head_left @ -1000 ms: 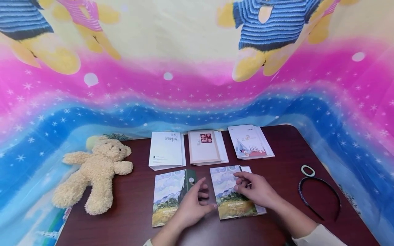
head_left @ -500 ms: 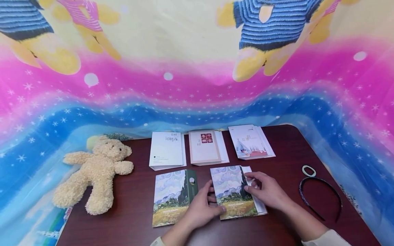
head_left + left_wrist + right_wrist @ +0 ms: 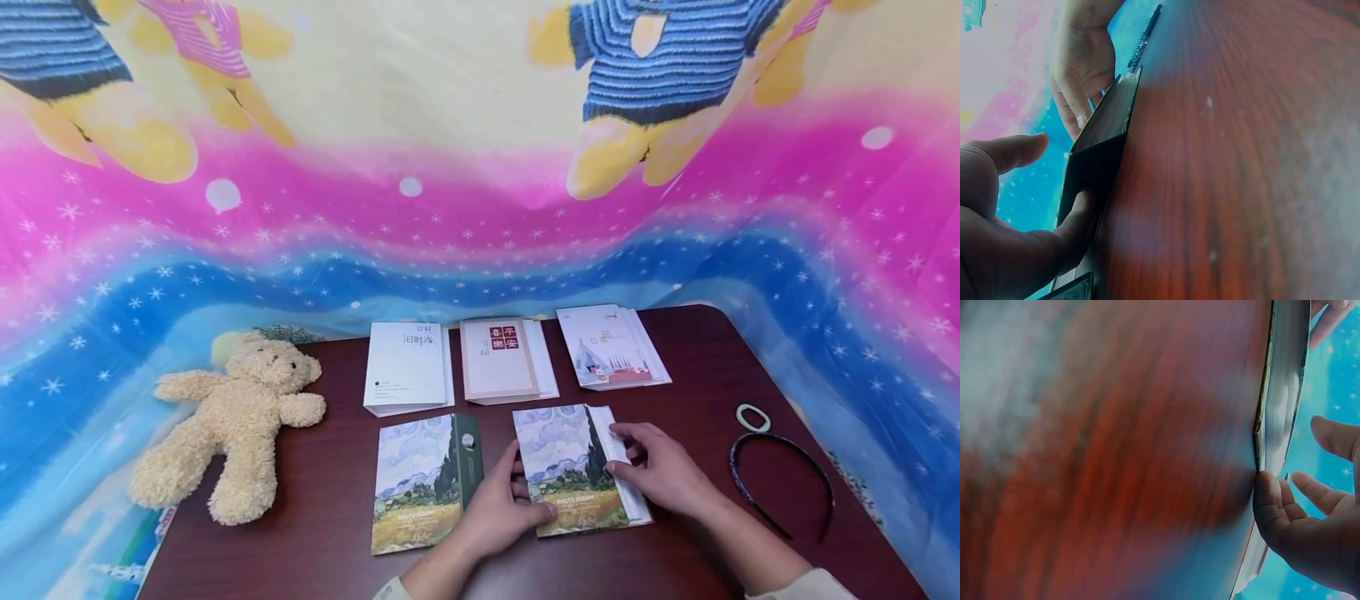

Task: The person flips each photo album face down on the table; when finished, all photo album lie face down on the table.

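Observation:
A photo album (image 3: pixel 558 467) with a painted landscape cover lies on the table in the head view, between both hands. My left hand (image 3: pixel 498 510) is at its left edge. In the left wrist view a fingertip touches the album's dark spine (image 3: pixel 1094 172), while the thumb (image 3: pixel 1019 152) stays apart from the cover. My right hand (image 3: pixel 656 468) is at the album's right edge, by the white pages. In the right wrist view a finger (image 3: pixel 1267 497) touches the album's edge and the thumb (image 3: pixel 1334 434) stands free. To the left lies a matching album (image 3: pixel 412 483) with a green spine.
Along the back of the table (image 3: pixel 322 542) stand a white album (image 3: pixel 401 367), a beige album (image 3: pixel 495 367) and an illustrated album (image 3: pixel 607 350). At left lies a teddy bear (image 3: pixel 240 417). A headband (image 3: pixel 817 467) and a pale oval ring (image 3: pixel 752 417) lie at right.
My left hand has moved right to the album's left edge. The right hand has shifted right, from above the cover to its right edge. The album stays in about the same place.

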Motion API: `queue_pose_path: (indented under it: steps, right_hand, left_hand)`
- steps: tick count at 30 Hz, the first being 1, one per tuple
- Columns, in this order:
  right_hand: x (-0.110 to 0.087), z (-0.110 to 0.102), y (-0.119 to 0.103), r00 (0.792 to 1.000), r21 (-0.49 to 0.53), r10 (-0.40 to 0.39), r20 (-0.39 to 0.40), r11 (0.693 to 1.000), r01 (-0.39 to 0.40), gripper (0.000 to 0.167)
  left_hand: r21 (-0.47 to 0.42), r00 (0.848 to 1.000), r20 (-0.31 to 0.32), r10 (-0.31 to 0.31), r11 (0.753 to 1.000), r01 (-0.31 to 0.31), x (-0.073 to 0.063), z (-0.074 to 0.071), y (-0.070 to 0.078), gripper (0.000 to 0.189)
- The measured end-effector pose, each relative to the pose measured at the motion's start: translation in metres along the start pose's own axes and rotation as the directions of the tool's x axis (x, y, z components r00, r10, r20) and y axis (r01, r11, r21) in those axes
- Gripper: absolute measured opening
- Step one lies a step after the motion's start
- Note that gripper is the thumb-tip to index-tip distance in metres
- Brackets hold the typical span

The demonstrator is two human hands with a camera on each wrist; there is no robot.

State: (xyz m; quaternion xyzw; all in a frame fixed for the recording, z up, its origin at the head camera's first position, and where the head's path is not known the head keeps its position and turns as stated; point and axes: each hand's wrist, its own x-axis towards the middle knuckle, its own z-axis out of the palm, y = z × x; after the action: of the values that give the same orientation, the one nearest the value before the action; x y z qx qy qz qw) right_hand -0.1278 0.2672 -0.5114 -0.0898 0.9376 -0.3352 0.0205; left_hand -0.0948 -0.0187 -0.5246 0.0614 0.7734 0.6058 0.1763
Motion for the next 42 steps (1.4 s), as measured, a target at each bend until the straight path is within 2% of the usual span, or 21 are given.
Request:
queue_pose_path:
  steps: [9, 16, 21, 33, 42]
  right_hand:
    - [-0.002, -0.001, -0.002, 0.998, -0.002, 0.031, 0.056, 1.0, -0.031, 0.064]
    - [-0.001, -0.003, -0.004, 0.994, -0.003, 0.042, 0.1, 0.999, -0.042, 0.065]
    - [-0.001, -0.003, -0.004, 0.993, -0.003, 0.041, 0.113, 0.999, -0.041, 0.067]
    - [0.0, -0.002, -0.007, 0.991, -0.009, 0.044, 0.126, 0.999, -0.043, 0.069]
    - [0.0, -0.002, -0.01, 0.985, 0.025, 0.057, 0.163, 0.998, -0.061, 0.068]
  left_hand:
    - [-0.032, 1.0, 0.007, -0.022, 0.999, 0.022, -0.001, 0.002, 0.003, 0.118]
    - [-0.117, 1.0, -0.009, -0.013, 0.993, 0.011, -0.002, 0.005, 0.001, 0.105]
    - [-0.198, 1.0, 0.011, -0.006, 0.98, 0.008, -0.001, 0.007, 0.0, 0.097]
    - [-0.248, 1.0, 0.016, 0.004, 0.969, 0.0, 0.001, 0.005, -0.001, 0.096]
    - [-0.288, 0.997, 0.007, 0.082, 0.955, -0.077, -0.002, 0.004, 0.003, 0.092]
